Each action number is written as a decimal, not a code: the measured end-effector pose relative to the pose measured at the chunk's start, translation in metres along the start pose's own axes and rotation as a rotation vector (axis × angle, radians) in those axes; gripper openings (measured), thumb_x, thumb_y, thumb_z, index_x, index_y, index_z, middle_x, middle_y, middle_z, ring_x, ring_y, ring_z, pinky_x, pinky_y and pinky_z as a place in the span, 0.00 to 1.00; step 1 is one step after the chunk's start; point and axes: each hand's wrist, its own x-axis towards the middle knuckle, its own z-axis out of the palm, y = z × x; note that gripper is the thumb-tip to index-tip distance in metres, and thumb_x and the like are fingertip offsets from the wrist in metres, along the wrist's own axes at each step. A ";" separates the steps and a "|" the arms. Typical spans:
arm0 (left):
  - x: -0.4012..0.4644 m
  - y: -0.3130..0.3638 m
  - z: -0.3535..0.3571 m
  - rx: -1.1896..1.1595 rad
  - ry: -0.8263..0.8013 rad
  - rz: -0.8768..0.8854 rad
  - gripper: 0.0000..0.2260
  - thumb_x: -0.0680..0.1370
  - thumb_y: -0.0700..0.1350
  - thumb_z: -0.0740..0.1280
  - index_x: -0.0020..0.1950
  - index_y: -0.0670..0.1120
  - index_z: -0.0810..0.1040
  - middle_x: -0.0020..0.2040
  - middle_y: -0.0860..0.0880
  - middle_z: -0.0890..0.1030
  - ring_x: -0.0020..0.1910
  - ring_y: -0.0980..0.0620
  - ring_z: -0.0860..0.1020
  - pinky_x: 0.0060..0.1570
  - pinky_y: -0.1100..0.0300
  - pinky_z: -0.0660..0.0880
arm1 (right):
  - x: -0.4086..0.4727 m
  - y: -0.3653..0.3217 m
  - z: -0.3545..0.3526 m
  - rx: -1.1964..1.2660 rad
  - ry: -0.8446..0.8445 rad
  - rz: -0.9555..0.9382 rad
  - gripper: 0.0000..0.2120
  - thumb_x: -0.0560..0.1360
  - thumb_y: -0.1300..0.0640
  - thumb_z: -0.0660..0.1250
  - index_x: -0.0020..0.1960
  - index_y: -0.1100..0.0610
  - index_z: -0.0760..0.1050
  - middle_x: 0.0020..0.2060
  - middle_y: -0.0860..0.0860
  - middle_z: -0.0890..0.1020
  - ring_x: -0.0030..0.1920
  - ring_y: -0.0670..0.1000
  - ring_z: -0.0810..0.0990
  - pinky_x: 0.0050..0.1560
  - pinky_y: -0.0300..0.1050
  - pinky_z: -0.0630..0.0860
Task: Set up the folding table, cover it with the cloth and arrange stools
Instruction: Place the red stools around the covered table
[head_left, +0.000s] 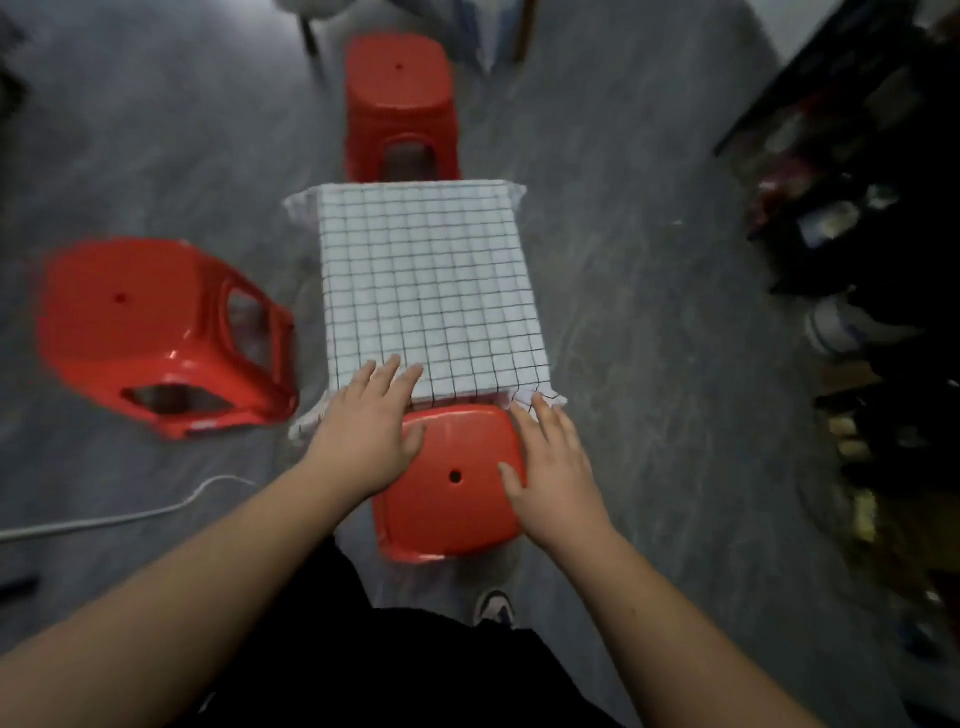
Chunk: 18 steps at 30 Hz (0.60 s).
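Note:
A small table stands on the grey floor under a white cloth with a black grid (426, 280); the table itself is hidden. One red plastic stool (452, 483) sits at the near edge, partly tucked under the cloth. My left hand (369, 426) lies flat with straight fingers over the cloth's near edge and the stool's left rim. My right hand (550, 462) rests with spread fingers on the stool's right side, thumb on the seat. A second red stool (400, 98) stands at the far edge. A third (156, 332) stands left of the table.
A white cable (130, 514) runs across the floor at the left. Dark cluttered shelving (857, 218) fills the right side. Chair legs (311, 36) show at the top. My shoe (496, 608) is on the floor below the near stool.

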 end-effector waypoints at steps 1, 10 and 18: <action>-0.008 0.008 0.007 -0.013 0.003 -0.056 0.32 0.75 0.60 0.56 0.77 0.48 0.62 0.76 0.43 0.64 0.75 0.38 0.61 0.71 0.40 0.63 | -0.001 0.011 -0.001 -0.012 -0.026 -0.030 0.34 0.76 0.48 0.65 0.79 0.49 0.57 0.80 0.50 0.55 0.79 0.55 0.51 0.77 0.56 0.55; -0.025 0.015 0.141 -0.128 0.003 -0.220 0.33 0.73 0.59 0.56 0.77 0.49 0.63 0.78 0.48 0.60 0.78 0.44 0.55 0.70 0.40 0.65 | 0.034 0.096 0.098 -0.011 -0.222 -0.137 0.34 0.76 0.49 0.67 0.78 0.48 0.59 0.80 0.49 0.56 0.79 0.55 0.53 0.76 0.58 0.58; 0.020 -0.048 0.329 0.025 -0.160 -0.256 0.43 0.72 0.68 0.63 0.79 0.60 0.41 0.80 0.56 0.38 0.78 0.46 0.36 0.70 0.29 0.51 | 0.090 0.152 0.252 -0.156 -0.269 -0.198 0.42 0.72 0.36 0.66 0.79 0.38 0.47 0.80 0.42 0.42 0.79 0.53 0.38 0.75 0.67 0.50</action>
